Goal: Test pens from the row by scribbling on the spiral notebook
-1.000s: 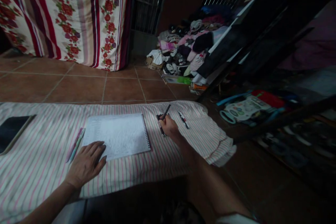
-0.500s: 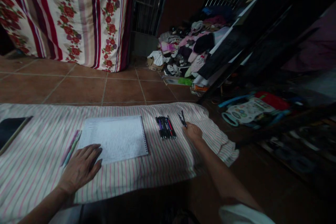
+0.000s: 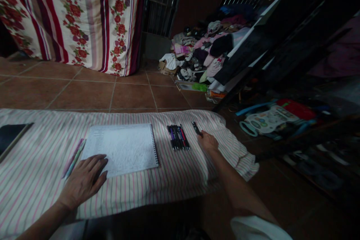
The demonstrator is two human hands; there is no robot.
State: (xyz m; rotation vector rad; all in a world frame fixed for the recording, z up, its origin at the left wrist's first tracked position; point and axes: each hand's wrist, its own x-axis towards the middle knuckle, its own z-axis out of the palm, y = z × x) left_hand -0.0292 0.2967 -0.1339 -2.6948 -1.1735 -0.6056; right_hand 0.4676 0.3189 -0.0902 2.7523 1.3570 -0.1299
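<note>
A spiral-bound sketch pad (image 3: 122, 148) lies on a pink-striped cloth (image 3: 174, 168). My left hand (image 3: 83, 180) rests flat on the pad's near left corner, fingers spread. Right of the pad lies a tight row of several pens (image 3: 178, 137). My right hand (image 3: 208, 142) is just right of that row, fingers curled round a dark pen (image 3: 196, 128) that points away from me. Two pale pens (image 3: 73, 157) lie left of the pad.
A dark tablet (image 3: 11, 135) sits at the cloth's far left. Brown floor tiles (image 3: 129, 93) stretch to a floral curtain (image 3: 73, 15). A heap of clothes (image 3: 202, 52) and a toy (image 3: 264, 120) lie to the right by dark furniture.
My right hand left the row of pens and moved right to the separate dark pen, closing on it. The left hand stayed on the pad.
</note>
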